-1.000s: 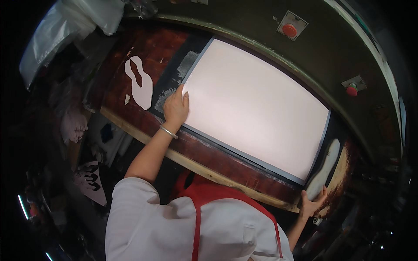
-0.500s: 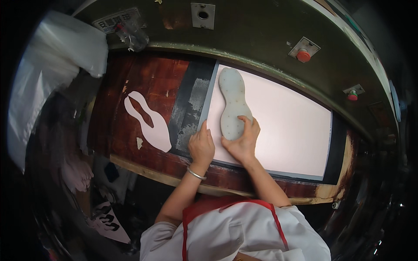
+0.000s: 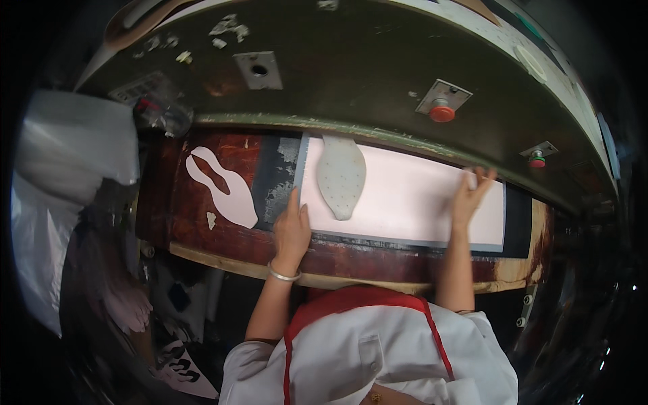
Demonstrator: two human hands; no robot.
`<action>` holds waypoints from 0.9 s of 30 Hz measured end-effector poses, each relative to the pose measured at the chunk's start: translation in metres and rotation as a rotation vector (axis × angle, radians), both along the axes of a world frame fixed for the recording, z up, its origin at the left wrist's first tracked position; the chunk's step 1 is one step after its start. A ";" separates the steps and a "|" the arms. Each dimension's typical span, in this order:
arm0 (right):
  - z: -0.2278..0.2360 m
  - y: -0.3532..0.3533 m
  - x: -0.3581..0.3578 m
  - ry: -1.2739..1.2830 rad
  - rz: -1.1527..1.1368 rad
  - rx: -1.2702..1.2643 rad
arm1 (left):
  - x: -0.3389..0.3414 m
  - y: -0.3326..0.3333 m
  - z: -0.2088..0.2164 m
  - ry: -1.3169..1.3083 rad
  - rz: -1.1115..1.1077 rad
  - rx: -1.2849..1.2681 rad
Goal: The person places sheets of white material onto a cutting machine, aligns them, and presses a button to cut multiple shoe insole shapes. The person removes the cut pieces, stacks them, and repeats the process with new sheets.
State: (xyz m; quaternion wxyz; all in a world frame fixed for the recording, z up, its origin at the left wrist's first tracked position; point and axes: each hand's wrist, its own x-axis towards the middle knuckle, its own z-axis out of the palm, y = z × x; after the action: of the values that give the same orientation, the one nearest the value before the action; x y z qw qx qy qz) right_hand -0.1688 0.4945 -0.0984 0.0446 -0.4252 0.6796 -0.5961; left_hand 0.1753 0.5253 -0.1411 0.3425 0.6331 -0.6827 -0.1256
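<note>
Lying lengthwise outward: 1 sole-shaped block [image 3: 341,177], ahead-right of nearer left hand [image 3: 291,233] (half-curled grip, hold unclear). Right hand [image 3: 468,198]: grip spread, empty.

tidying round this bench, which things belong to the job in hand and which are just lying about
Likely in use:
- pink sheet
- grey sole-shaped block

Likely lying about:
- cut pink sole-shaped piece
- small pale scrap
- clear plastic sheeting

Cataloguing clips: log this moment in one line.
left hand: at pink sheet edge; right hand: over sheet, blurred; sole-shaped block: on sheet
</note>
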 end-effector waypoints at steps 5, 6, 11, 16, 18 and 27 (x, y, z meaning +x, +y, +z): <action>0.060 0.064 -0.106 0.290 -0.459 -0.134 | 0.017 0.075 -0.010 0.015 -0.005 0.201; 0.068 0.086 -0.110 0.293 -0.463 -0.125 | 0.019 0.077 -0.011 0.038 -0.079 0.039; 0.041 0.142 -0.073 0.259 -0.521 -0.262 | 0.020 0.079 -0.026 0.068 -0.079 -0.197; 0.013 0.188 -0.069 0.233 -0.463 -0.152 | 0.022 0.079 -0.020 -0.109 -0.083 -0.019; 0.000 0.202 -0.048 0.218 -0.366 -0.085 | 0.023 0.079 -0.018 -0.051 -0.110 -0.152; -0.074 0.283 0.045 0.053 0.106 0.253 | 0.033 0.091 -0.033 -0.068 -0.169 -0.122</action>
State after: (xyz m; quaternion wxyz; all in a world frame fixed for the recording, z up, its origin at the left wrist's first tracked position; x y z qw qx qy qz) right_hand -0.1242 0.7777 -0.1729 0.1111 -0.4672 0.7269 -0.4909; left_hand 0.2088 0.6164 -0.1738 0.3452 0.5554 -0.7511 -0.0908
